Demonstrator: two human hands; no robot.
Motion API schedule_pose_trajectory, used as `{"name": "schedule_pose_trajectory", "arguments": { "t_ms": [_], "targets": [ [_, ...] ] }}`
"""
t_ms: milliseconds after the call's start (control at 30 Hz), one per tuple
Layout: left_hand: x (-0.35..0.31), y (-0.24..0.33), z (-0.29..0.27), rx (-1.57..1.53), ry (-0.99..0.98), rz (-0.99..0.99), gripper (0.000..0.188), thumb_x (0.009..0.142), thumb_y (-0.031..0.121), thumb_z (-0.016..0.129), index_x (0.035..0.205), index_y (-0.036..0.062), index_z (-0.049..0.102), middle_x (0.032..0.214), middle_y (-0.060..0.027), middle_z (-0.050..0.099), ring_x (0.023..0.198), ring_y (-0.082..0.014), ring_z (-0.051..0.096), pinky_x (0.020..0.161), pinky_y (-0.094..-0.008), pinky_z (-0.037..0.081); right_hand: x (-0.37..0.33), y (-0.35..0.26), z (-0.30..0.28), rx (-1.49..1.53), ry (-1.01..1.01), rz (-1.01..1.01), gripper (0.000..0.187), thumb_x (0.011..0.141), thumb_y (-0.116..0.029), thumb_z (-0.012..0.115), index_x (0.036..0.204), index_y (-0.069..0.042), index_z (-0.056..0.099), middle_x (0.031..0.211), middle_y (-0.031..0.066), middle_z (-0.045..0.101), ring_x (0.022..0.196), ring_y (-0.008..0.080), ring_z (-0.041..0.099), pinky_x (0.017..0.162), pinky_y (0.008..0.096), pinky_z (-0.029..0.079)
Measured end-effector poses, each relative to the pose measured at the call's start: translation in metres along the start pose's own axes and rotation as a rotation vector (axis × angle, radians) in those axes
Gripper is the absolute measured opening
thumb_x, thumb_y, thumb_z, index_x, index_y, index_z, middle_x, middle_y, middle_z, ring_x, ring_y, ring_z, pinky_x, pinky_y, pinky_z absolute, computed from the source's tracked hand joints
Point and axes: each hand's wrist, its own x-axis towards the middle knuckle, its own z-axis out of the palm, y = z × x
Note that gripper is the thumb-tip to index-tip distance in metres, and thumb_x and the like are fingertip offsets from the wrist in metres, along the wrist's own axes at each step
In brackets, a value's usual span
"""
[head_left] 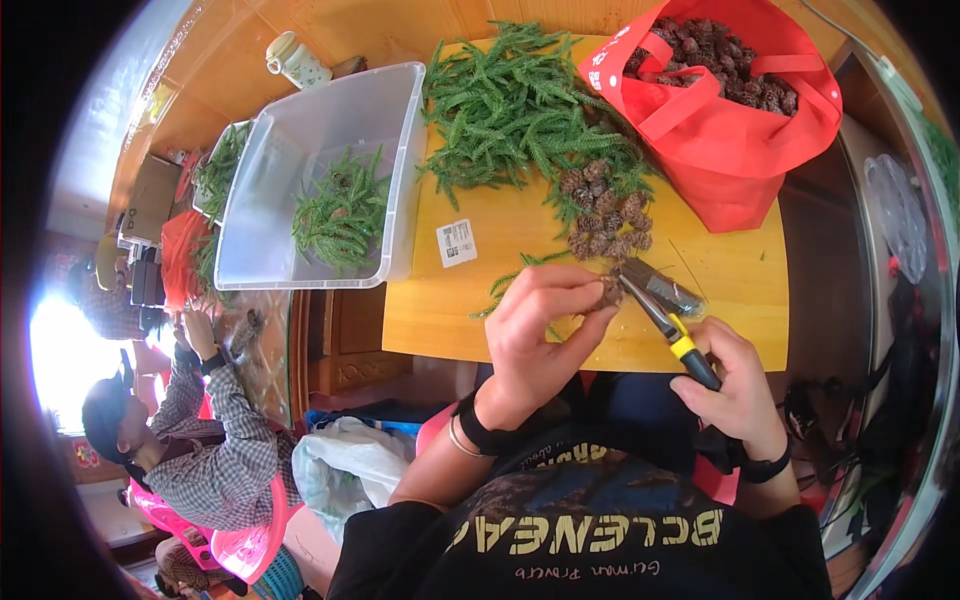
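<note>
One pine cone in work at the near side of the yellow tabletop. Pinched in the left hand; pliers gripped in the right hand, tips at or just beside the cone. Judged done: possibly a cluster of cones just beyond, finish unclear, and one green bunch in the clear bin at left. Judged outstanding: much, given a far heap of green sprigs and a red bag full of cones at far right.
</note>
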Motion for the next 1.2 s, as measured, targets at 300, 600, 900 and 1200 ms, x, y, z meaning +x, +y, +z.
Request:
{"name": "schedule_pose_trajectory", "arguments": {
  "t_ms": [300,600,900,1200],
  "targets": [
    [-0.005,-0.002,0.004,-0.534,0.112,-0.519,0.037,0.08,-0.008,0.06,0.113,-0.0036,0.046,0.105,-0.0088,0.05,0.09,-0.0135,0.057,0.079,-0.0255,0.049,-0.014,0.056,-0.027,-0.356,0.285,0.095,0.016,0.077,-0.008,0.059,0.081,-0.001,0.045,0.07,0.0079,0.039,0.064,0.0161,0.042,0.058,0.0275,0.034],
    [-0.012,-0.011,-0.002,-0.646,-0.093,-0.75,0.028,0.083,-0.003,0.059,0.11,-0.0032,0.052,0.095,-0.0045,0.06,0.09,-0.012,0.059,0.082,-0.0251,0.048,-0.016,0.11,-0.032,-0.767,0.347,0.167,0.022,0.074,-0.009,0.065,0.087,-0.001,0.049,0.086,0.0171,0.052,0.087,0.0345,0.048,0.074,0.0399,0.041],
    [-0.034,-0.013,0.025,-0.405,-0.333,-0.61,0.026,0.073,0.001,0.071,0.096,0.0025,0.059,0.09,-0.0035,0.061,0.067,-0.0065,0.053,0.058,-0.019,0.043,0.012,0.04,0.026,0.317,0.032,0.097,0.025,0.086,-0.008,0.057,0.109,0.002,0.057,0.095,0.0063,0.062,0.084,0.0102,0.058,0.073,0.0223,0.046],
    [-0.025,-0.033,-0.004,0.357,-0.113,-0.221,0.042,0.057,0.014,0.082,0.087,0.0046,0.054,0.085,-0.0076,0.055,0.082,-0.0247,0.053,0.071,-0.0346,0.045,0.024,0.044,0.042,0.561,0.18,0.095,0.019,0.093,-0.011,0.046,0.102,0.002,0.056,0.102,0.0103,0.06,0.09,0.0145,0.059,0.074,0.0257,0.051]
  ]
}}
